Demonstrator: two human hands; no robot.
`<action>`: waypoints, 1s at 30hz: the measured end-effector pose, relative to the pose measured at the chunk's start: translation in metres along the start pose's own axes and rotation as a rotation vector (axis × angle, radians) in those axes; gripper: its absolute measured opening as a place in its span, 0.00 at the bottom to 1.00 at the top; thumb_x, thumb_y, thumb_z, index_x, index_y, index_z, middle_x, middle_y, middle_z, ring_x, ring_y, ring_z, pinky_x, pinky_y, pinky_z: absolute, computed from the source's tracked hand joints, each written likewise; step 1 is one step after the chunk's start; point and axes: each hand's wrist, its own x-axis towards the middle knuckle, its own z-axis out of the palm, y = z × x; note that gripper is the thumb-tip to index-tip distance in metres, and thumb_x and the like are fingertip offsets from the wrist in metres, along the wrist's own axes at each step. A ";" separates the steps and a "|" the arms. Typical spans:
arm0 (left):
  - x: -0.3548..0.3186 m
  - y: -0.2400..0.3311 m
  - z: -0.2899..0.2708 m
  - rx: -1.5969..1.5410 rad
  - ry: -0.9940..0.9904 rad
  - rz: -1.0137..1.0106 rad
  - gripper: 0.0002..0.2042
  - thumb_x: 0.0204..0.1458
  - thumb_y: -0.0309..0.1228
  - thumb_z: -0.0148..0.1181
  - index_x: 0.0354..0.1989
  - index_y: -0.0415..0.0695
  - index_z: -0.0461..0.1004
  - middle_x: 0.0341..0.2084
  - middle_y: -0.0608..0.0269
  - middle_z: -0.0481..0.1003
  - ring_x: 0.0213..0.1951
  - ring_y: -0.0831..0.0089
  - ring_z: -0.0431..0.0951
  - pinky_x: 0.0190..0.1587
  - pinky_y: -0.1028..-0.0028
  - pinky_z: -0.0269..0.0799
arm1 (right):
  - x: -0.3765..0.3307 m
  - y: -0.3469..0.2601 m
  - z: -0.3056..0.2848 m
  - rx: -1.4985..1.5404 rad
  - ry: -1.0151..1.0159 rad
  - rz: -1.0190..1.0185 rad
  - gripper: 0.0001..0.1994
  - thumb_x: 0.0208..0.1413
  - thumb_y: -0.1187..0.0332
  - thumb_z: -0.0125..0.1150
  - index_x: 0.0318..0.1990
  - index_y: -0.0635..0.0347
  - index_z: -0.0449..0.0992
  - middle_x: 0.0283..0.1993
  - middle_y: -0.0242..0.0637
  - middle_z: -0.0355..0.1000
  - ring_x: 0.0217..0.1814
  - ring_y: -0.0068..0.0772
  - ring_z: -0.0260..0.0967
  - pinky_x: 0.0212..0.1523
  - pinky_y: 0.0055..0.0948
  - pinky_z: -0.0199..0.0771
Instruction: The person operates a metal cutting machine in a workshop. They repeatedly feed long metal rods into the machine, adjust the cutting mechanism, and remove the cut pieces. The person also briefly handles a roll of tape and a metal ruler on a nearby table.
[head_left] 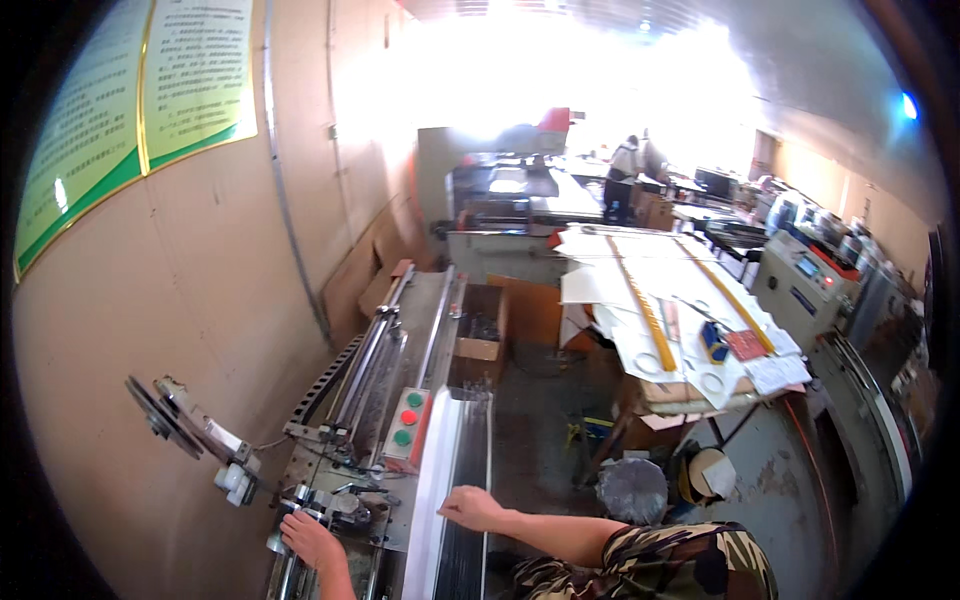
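Note:
My left hand (312, 541) rests on the machine's carriage at the lower left, its fingers curled over a shiny metal cylinder (275, 541). My right hand (472, 509) is closed, with its fingertips over a long white strip (432, 480); whether anything is pinched in them is too small to tell. The strip runs lengthwise along the near side of the long machine bed. Between the rails and this strip sits a grey control box (401, 462) with a red button between two green ones. Dark slats or bristles (470, 450) lie along the strip's right side.
A wheel on an arm (165, 418) juts out near the left wall. An open cardboard box (478, 347) stands beyond the strip. At right, a table (640, 385) carries papers and yellow rulers (640, 305). Buckets (632, 487) stand below it. Another person (622, 175) stands far back.

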 end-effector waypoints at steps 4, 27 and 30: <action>-0.011 -0.007 -0.009 -0.014 -0.077 0.020 0.08 0.58 0.29 0.54 0.44 0.45 0.66 0.45 0.62 0.66 0.51 0.64 0.68 0.50 0.69 0.67 | -0.052 -0.035 -0.012 -0.033 0.009 0.038 0.13 0.58 0.60 0.63 0.33 0.61 0.82 0.32 0.43 0.73 0.39 0.49 0.71 0.42 0.44 0.72; -0.181 -0.271 0.028 0.030 0.173 -0.014 0.07 0.58 0.29 0.52 0.43 0.44 0.70 0.44 0.56 0.70 0.49 0.60 0.70 0.48 0.62 0.67 | -0.212 -0.179 0.056 0.296 -0.364 -0.079 0.14 0.57 0.56 0.64 0.32 0.58 0.82 0.34 0.40 0.75 0.42 0.44 0.72 0.45 0.42 0.71; -0.196 -0.288 -0.028 -0.112 -0.275 -0.167 0.10 0.54 0.30 0.58 0.44 0.42 0.73 0.42 0.50 0.73 0.48 0.53 0.72 0.51 0.58 0.66 | -0.205 -0.199 0.040 0.118 -0.288 -0.038 0.13 0.54 0.55 0.67 0.32 0.55 0.83 0.32 0.39 0.76 0.41 0.44 0.73 0.44 0.41 0.73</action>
